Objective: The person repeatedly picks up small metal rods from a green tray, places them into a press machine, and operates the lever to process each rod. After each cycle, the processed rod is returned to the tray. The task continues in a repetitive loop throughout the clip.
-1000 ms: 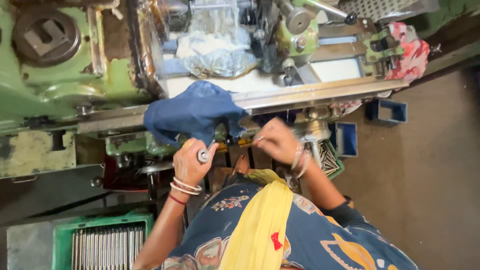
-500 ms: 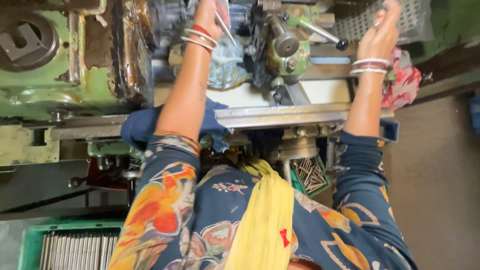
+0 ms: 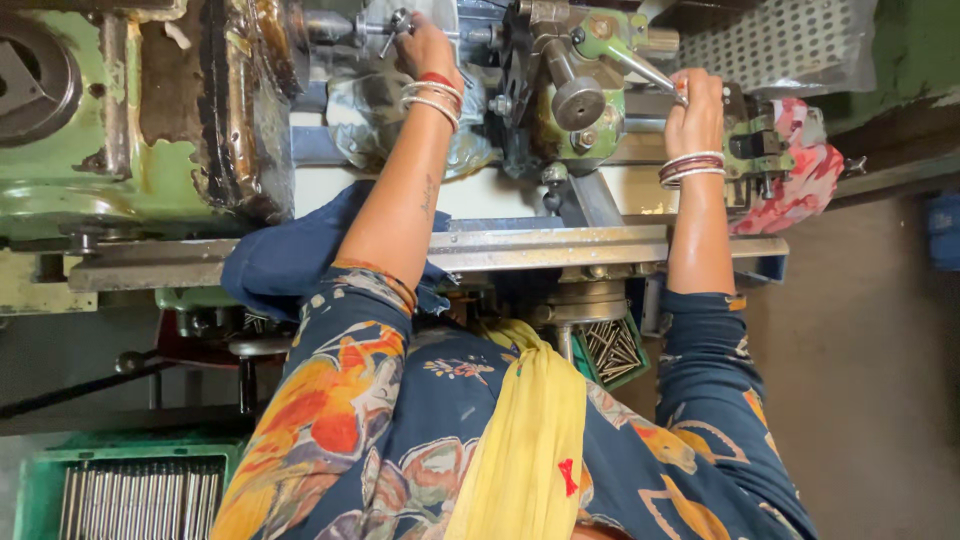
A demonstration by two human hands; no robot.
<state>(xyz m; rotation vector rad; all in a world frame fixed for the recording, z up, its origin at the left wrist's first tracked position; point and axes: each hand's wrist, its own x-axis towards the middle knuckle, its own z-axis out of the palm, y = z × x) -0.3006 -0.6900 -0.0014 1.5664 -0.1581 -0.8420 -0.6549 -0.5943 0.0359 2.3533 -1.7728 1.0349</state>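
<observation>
We look down on a green machine [image 3: 120,150], both arms stretched out to its far side.

Lever [image 3: 640,68]: a slim metal rod, long axis running from a green housing at far centre down and right to our right hand [image 3: 695,105]. Its free end points right and is hidden inside the fist.

Right hand: fingers curled tight around the lever end, nothing else in it. Bangles sit at the wrist.

Left hand [image 3: 425,45]: at the far left-centre, fingers bunched on a small metal handle [image 3: 395,20] that sticks out left from the machine. The grip looks closed, though the fingertips are partly hidden.

Surface: a flat metal machine bed [image 3: 560,245] runs left to right under both forearms. A dark blue cloth [image 3: 290,255] is draped over its near edge, just left of the left elbow. A pink patterned cloth [image 3: 800,170] hangs at the right end, near the right wrist.

Below the bed, a small bin of thin metal pins [image 3: 610,350] sits at centre. A green crate [image 3: 60,480] with rows of metal rods stands at the near left. Bare grey floor [image 3: 870,380] lies to the right.
</observation>
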